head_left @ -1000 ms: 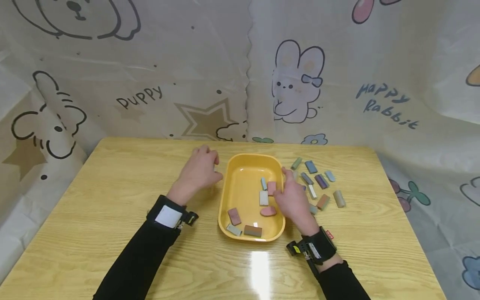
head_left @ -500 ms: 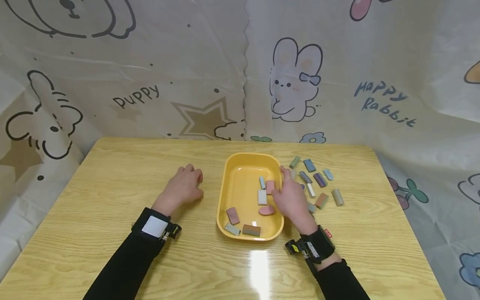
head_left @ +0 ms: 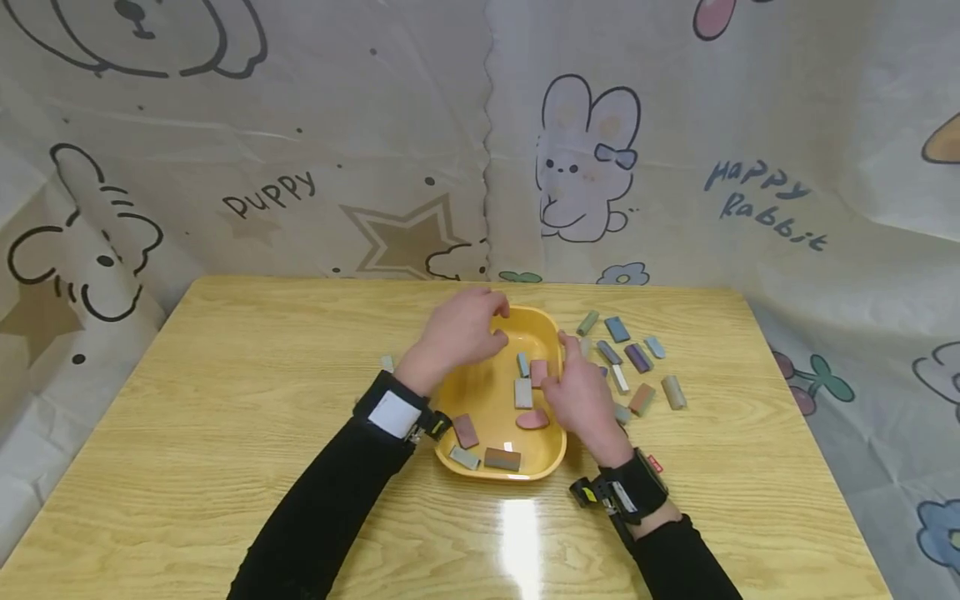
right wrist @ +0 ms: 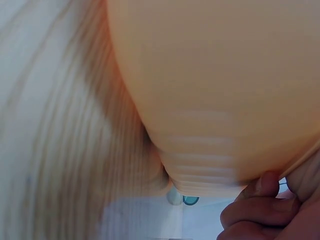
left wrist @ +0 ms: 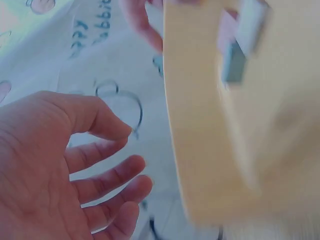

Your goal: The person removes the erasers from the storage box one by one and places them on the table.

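Observation:
My left hand (head_left: 462, 329) hangs over the back left part of a yellow plastic tray (head_left: 500, 477). Its fingers are loosely bent with nothing between them, as the left wrist view shows beside the tray's wall (left wrist: 175, 125). At the tray's right rim, my right hand (head_left: 588, 398) grips the edge, thumb inside and fingers outside. In the tray lie several small coloured blocks, among them a brown one (head_left: 502, 459), a white one (head_left: 522, 392) and a rounded pink one (head_left: 532, 419). One pale block (head_left: 387, 363) lies on the table left of the tray, partly behind my left wrist.
Right of the tray, several more blocks are scattered on the wooden table (head_left: 750, 483), including a purple one (head_left: 638, 357), a blue one (head_left: 617, 329) and a tan one (head_left: 673, 392). A printed cloth (head_left: 420, 125) hangs behind the table.
My left hand moved left, away from the tray, then back right over it. The pale block now shows on the table where that hand was. My right hand stays on the rim.

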Demonstrator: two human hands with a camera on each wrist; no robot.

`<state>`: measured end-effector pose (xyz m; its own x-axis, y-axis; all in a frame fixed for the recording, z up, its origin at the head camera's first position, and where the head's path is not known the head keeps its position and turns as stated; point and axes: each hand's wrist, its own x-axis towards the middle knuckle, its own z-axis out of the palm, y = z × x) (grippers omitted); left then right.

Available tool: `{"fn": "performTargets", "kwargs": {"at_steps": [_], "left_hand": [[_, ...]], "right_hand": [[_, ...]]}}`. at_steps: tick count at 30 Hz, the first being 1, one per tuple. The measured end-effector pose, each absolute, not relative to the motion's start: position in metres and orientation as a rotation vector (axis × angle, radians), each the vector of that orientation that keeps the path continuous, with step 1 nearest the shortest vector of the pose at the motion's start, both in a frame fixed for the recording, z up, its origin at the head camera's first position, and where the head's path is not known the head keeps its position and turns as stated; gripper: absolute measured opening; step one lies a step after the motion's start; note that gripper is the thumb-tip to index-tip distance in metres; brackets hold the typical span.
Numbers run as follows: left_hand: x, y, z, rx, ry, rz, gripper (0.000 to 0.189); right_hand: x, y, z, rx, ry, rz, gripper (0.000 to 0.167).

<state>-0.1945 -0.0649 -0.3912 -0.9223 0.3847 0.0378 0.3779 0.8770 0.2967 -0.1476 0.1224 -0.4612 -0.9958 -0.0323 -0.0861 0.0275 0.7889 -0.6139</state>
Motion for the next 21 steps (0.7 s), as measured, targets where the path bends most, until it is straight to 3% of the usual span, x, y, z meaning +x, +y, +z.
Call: {"fn": "performTargets", "kwargs": {"at_steps": [11, 15, 21], "left_hand": [[-0.21, -0.021, -0.437, 0.569, 2.725, 0.415, 0.026], [-0.207, -0.018, -0.439, 0.539, 2.703, 0.441, 0.014], [-0.206, -0.017, -0.429, 0.528, 2.683, 0.479, 0.012]], "right_hand": [[-0.148, 0.119, -0.465, -0.043, 2.924, -1.001, 0.063], [-0.148, 0.119, -0.465, -0.038, 2.935, -0.984, 0.063], [-0.149, 0.122, -0.465, -0.035, 2.937, -1.002, 0.063]]}}
